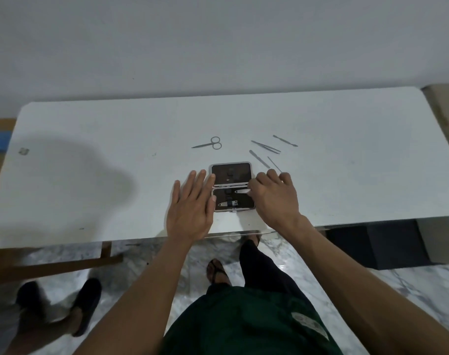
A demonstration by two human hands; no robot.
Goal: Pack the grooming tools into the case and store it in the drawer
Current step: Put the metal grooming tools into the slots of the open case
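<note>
Open dark-lined hinged grooming case [232, 188] lying flat near front edge of white table [90, 175].
Steadied at left side by flat, spread left hand [190, 208]; right hand [272, 198] pinching slim silver tool [241, 191] over lower half; small steel scissors [209, 144] and thin metal implements [267, 149] loose just behind.

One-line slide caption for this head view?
Right hand slots a tool into the open case, left hand steadying it; scissors and four tools wait on the table.
</note>
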